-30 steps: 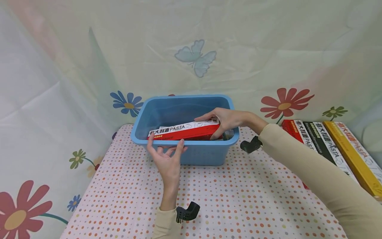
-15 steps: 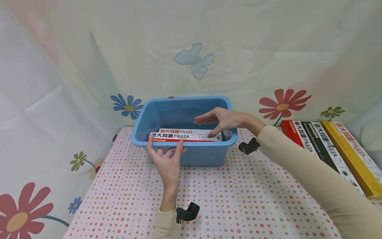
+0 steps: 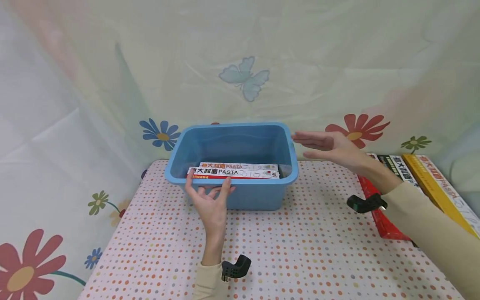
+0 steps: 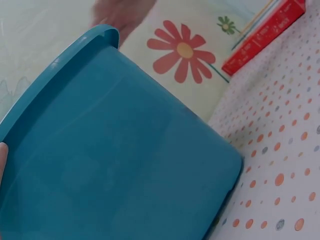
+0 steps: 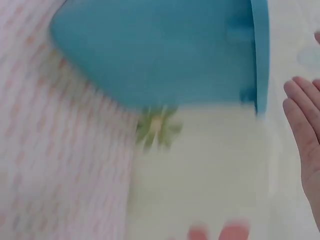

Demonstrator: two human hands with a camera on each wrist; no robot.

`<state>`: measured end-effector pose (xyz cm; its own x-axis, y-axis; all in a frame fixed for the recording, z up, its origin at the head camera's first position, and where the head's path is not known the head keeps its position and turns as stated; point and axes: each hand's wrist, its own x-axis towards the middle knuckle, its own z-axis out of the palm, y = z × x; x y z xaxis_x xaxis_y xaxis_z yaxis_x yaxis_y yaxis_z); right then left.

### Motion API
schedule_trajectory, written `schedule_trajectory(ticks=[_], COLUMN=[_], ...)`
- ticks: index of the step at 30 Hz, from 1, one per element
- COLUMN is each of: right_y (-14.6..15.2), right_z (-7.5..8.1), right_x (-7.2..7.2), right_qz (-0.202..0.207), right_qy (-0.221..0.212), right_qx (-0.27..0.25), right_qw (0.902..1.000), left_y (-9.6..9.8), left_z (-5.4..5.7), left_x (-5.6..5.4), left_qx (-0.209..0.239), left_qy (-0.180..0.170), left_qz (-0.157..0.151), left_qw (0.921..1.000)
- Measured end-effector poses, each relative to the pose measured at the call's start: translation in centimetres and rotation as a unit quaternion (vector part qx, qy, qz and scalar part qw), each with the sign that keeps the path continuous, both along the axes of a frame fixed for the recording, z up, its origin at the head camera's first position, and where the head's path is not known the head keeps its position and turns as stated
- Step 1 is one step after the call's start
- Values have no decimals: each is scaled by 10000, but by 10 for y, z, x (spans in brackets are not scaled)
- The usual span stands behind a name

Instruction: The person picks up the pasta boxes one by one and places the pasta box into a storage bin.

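Observation:
A blue plastic bin [image 3: 255,198] stands on the dotted tablecloth. My left hand [image 3: 210,208] grips its front rim, two digits over the edge and the others bent beneath the lip. Inside lie a red-and-white pasta box [image 3: 247,173] along the front wall and another pasta box [image 3: 240,165] behind it; their lower parts are hidden. To the right of the bin, my right hand [image 3: 333,148] is in the air with straight fingers and holds nothing. In the right wrist view this hand [image 5: 307,130] appears beside the bin's rim [image 5: 261,55].
On the right side of the table lie a red pasta box [image 3: 386,223], a black one [image 3: 399,166] and a yellow one [image 3: 431,175], side by side. My right forearm partly covers them. A flowered curtain [image 3: 180,83] hangs behind the table.
My right hand has let go of the red-and-white pasta box, which dropped flat into the bin, and has moved out to the right. My left hand stays on the rim.

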<state>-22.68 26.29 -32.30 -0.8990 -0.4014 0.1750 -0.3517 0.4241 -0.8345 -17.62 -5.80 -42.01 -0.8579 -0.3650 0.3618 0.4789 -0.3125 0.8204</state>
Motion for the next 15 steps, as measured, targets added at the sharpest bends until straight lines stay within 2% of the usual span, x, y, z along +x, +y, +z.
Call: schedule_trajectory(ticks=[3,7,11,15], right_y=[37,81,118,137], right_z=[-9,-28,-56,-88], right_x=[19,41,67,92], right_qz=[-496,-1185,-1918,-2639], right_qy=[253,368,403,68], right_qx=[161,326,602,614], right_qw=[9983,9917,9788,9626], left_y=[-4,-10,-12,-13], left_z=[2,5,6,4], left_x=[1,1,0,2], left_qx=[-66,-111,-118,-107], left_qy=[36,138,141,57], left_qz=[45,222,196,132], left_qw=[10000,9996,9996,9998])
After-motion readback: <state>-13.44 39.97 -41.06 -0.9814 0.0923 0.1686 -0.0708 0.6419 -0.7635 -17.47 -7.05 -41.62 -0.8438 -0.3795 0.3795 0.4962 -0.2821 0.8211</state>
